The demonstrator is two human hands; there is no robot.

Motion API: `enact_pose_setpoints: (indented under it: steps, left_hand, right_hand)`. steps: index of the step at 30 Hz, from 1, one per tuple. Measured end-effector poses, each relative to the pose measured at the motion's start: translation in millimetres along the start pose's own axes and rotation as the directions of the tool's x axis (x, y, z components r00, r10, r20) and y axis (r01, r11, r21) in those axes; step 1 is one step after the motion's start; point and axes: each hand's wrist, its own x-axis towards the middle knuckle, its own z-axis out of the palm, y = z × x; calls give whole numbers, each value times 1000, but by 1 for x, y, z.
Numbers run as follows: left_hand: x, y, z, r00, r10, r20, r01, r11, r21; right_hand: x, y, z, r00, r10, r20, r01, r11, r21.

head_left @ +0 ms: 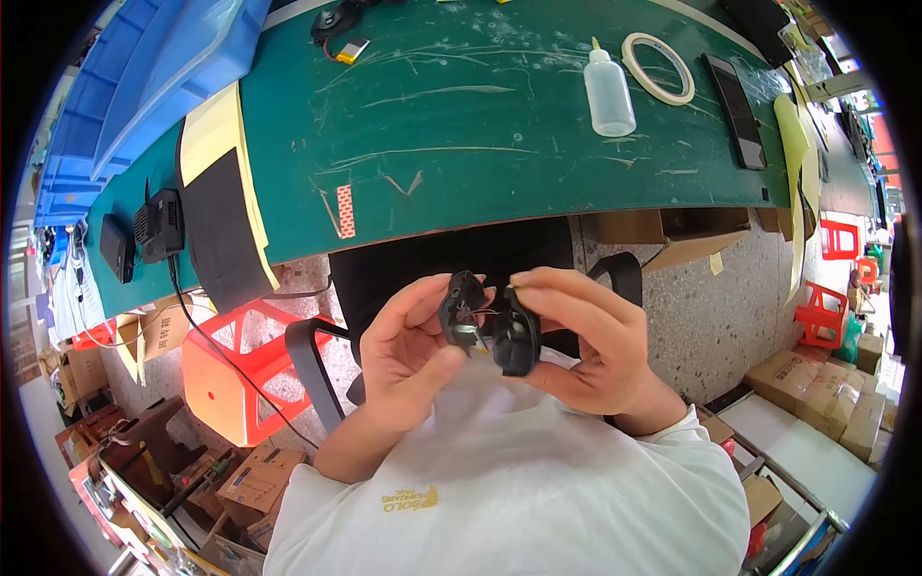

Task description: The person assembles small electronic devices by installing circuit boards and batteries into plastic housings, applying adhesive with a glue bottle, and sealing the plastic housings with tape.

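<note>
In front of my chest, my left hand [401,360] is closed on a black plastic housing half [459,302] with its open inside showing and a small silvery part in it. My right hand [600,341] pinches a second black housing half [519,338] between thumb and fingers. The two halves are held apart, side by side. Thin reddish wires [487,312] run across the gap between them. What device they belong to I cannot tell.
The green bench [432,125] lies ahead, carrying a squeeze bottle [610,96], a tape roll [660,69], a phone [735,110] and a small battery pack [352,50]. Blue bins [182,77] stand at left. Below are a red stool [226,374] and a cardboard box [687,235].
</note>
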Motion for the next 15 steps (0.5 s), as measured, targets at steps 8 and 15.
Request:
enact_pose_setpoints:
  steps: [8,15]
  left_hand:
    - [-4,12,0,981,-183,69,191,971,-141]
    - [-8,7,0,978,-160,135,179,973,-144]
  right_hand:
    - [12,10,-10,783,-586,210,622,724,-299]
    - [6,8,-14,743,-585,326,667,688,-285]
